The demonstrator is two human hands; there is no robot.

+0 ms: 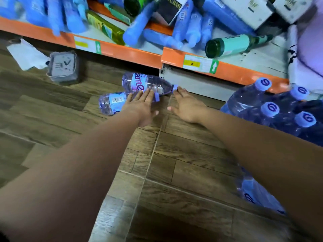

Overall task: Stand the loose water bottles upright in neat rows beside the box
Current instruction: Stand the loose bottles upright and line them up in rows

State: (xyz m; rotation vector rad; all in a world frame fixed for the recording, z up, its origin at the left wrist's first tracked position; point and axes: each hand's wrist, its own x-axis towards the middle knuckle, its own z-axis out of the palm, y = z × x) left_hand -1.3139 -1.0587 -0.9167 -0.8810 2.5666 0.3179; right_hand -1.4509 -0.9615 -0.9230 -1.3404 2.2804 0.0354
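well, left hand (141, 109): fingers straight and spread, gripping nothing, laid over the neck end of the near bottle (113, 103).
right hand (186, 107): flat and unclenched too, holding nothing, fingertips at the cap of the far bottle (145, 83); i cannot tell if they touch it.
loose bottles: both lie on their sides on the floor (174, 163), just beside each other, close under the shelf (132, 54).
standing bottles (270, 109): upright in a cluster to my right, well apart from the two lying down.
how i'd do it: i judge one bottle per hand works best. i'd wrap each hand round a body near the shoulder, tip it cap-up, then set it flush against the standing cluster so the row stays straight.
risk: a nudged bottle may roll in under the shelf.
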